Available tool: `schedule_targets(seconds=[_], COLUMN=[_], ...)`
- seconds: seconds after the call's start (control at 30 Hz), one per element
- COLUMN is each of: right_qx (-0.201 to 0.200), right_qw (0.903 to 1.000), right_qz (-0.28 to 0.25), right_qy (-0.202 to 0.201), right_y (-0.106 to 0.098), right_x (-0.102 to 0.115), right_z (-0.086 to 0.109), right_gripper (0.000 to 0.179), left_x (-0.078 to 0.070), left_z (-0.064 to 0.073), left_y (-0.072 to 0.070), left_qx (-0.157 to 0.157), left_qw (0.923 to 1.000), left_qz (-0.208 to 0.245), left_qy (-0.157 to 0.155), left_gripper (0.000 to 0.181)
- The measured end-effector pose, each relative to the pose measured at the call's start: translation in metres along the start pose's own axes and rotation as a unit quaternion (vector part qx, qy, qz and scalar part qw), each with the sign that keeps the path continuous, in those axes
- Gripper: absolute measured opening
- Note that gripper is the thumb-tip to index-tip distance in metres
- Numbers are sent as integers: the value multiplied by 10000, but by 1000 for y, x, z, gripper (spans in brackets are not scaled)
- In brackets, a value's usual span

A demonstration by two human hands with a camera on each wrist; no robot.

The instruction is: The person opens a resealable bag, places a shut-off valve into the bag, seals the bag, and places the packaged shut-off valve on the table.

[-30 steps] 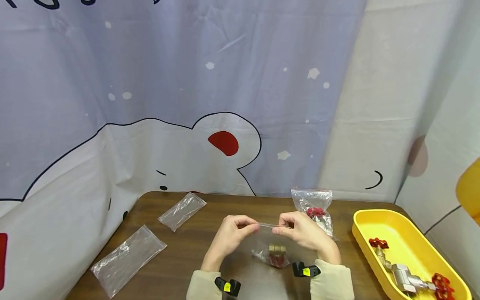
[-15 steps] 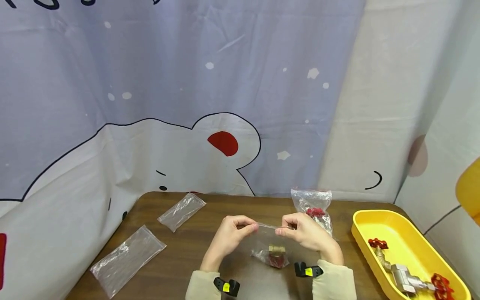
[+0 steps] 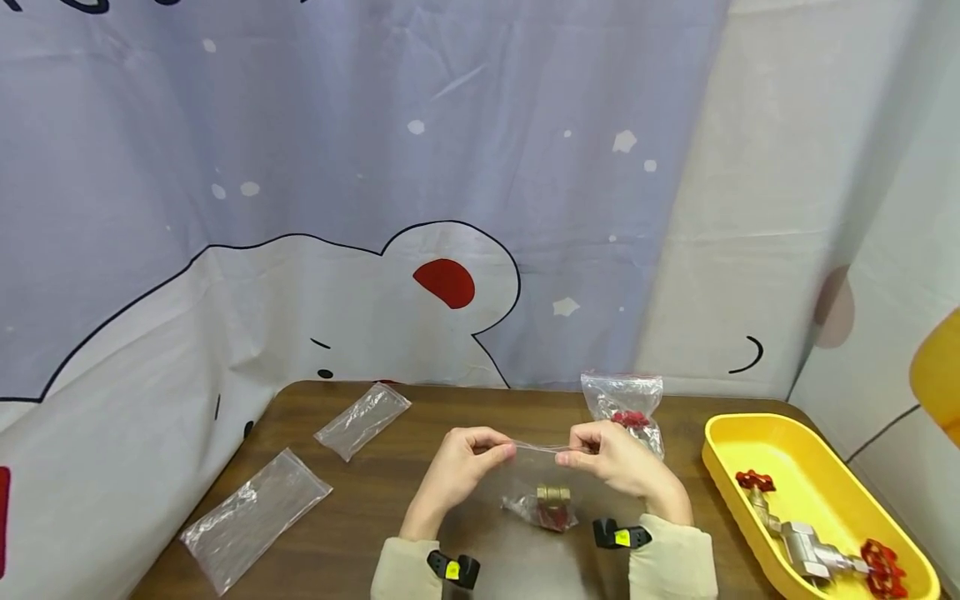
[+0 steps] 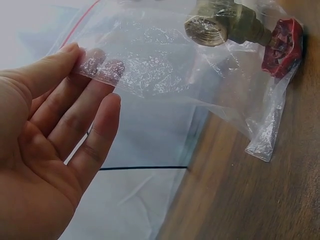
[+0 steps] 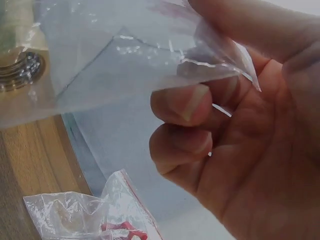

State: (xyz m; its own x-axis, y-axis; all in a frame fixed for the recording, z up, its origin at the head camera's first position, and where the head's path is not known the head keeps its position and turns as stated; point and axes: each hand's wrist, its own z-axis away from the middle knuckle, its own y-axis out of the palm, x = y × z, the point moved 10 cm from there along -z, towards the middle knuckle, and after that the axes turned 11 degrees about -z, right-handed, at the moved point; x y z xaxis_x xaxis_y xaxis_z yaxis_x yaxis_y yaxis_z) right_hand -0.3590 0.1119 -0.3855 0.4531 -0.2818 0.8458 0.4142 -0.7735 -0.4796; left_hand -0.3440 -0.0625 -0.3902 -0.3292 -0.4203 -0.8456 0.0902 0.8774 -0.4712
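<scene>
A clear zip bag [image 4: 155,62] with a red line along its mouth hangs between both hands. Inside, at the bottom, lies a brass valve [image 3: 553,497] with a red handwheel [image 4: 283,48]; the wheel rests low by the tabletop. At the bag's top left corner, my left hand [image 3: 459,475] pinches the edge between thumb and index finger. The other end of the top edge is pinched by my right hand [image 3: 624,468], its lower fingers curled in. In the right wrist view the bag's corner [image 5: 245,70] sticks out past the thumb.
Two flat clear bags [image 3: 257,518] [image 3: 363,421] lie on the wooden table [image 3: 360,517] at left. Behind the right hand stands a bagged red-wheeled valve [image 3: 628,408]. A yellow tray [image 3: 821,467] at right holds metal valves [image 3: 806,550] with red handwheels.
My right hand has slid slightly to the right along the bag's top edge. The left hand keeps its pinch in nearly the same place, and the valve stays low in the bag.
</scene>
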Motion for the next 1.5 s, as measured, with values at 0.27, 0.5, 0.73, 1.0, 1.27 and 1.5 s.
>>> schedule_targets(seconds=[0.27,0.5,0.73,1.0,1.27,1.5], right_qx=[-37,-77,20,-38,-118,-130], right_qw=[9999,9999,9993,9988,9988,9976], right_qz=[-151,-78,-367,-493,-441,-671], right_qy=[68,-94,79,57,-154,-81], right_y=[-5,-9,-10,-12,-15,-15], right_x=[-3,-1,-6,-7,-4,-6], right_z=[3,3,7,8,10,10], right_gripper=[35,36,33,32,31,30], left_x=[2,0,2,2,7,40], left_z=[-1,-1,0,-1,-2,-8], left_y=[-1,-2,-4,-3,-1,15], left_qx=[25,31,15,88,195,486], left_qw=[10000,10000,10000,9999,9997,9986], left_qz=[23,29,68,95,140,175], left_qy=[-80,-24,-59,-87,-96,-130], left_gripper=[12,10,11,14,14,23])
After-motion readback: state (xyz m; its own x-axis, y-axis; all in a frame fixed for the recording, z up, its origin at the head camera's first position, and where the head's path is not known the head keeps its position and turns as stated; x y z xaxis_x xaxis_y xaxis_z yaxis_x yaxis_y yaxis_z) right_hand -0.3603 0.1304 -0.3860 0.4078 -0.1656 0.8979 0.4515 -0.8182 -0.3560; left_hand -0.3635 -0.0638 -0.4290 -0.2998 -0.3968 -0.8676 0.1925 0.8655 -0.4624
